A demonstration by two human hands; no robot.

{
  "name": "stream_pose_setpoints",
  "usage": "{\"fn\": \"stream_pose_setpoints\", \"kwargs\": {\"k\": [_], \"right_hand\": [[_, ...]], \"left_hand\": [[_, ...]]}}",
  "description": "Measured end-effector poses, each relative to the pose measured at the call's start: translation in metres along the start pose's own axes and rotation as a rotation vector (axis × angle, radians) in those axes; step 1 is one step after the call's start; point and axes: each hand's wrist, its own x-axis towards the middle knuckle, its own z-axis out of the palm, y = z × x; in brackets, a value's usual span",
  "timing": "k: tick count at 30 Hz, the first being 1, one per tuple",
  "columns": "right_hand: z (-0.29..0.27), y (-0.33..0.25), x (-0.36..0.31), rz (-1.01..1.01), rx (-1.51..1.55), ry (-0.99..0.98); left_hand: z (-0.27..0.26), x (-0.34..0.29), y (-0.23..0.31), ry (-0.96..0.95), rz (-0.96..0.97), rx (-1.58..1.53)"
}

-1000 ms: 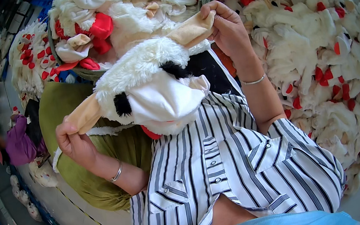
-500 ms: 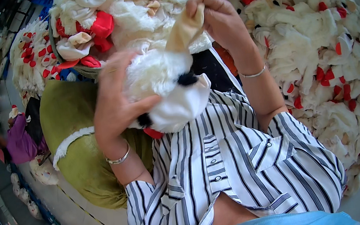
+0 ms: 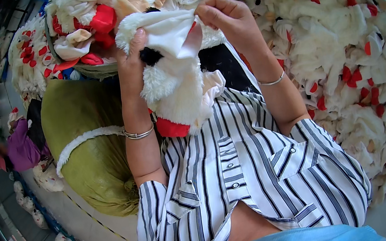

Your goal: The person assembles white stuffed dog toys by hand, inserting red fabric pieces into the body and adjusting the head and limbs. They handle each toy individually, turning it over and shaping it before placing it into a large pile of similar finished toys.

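In front of my chest hangs a limp white plush toy skin (image 3: 166, 70), with black fuzzy patches, a smooth white part at its top and a red piece at its lower end. My left hand (image 3: 131, 62) grips its left side, the thumb on the fur and the other fingers hidden behind. With bent fingers, my right hand (image 3: 227, 14) pinches the right edge of the smooth part. A pinkish lining and a sliver of red show just below that pinch. A pale cloth flap (image 3: 213, 82) sticks out lower down.
Beyond my hands stands an open sack (image 3: 50, 34) full of similar skins. A big heap of them (image 3: 331, 51) fills the right side. A tied green sack (image 3: 79, 102) lies at my left. Farther left is a person in purple (image 3: 22, 144).
The plush skin has turned over, its smooth part swinging from the bottom to the top. My right hand has let go of the beige ear and now pinches the skin's edge.
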Motion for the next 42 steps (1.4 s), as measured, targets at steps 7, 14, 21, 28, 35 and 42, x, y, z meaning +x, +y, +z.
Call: {"fn": "stream_pose_setpoints", "kwargs": {"k": [7, 14, 21, 28, 35, 42], "right_hand": [[0.016, -0.006, -0.016, 0.224, 0.212, -0.003], [0.021, 0.004, -0.020, 0.483, 0.517, 0.013], [0.030, 0.011, -0.029, 0.569, 0.775, -0.091], [0.041, -0.004, -0.041, 0.523, 0.902, -0.033], [0.037, 0.021, -0.051, 0.667, 0.897, -0.334], [0.011, -0.103, -0.058, 0.105, 0.521, -0.397]], "left_hand": [[0.000, -0.003, 0.003, -0.006, 0.009, 0.038], [0.015, -0.019, 0.013, -0.062, 0.042, 0.082], [0.007, -0.029, 0.006, -0.127, 0.052, 0.090], [0.012, -0.049, 0.006, -0.205, -0.004, 0.132], [0.012, -0.061, 0.015, -0.266, 0.006, 0.162], [-0.058, 0.005, 0.016, 0.109, 0.370, 0.203]]}}
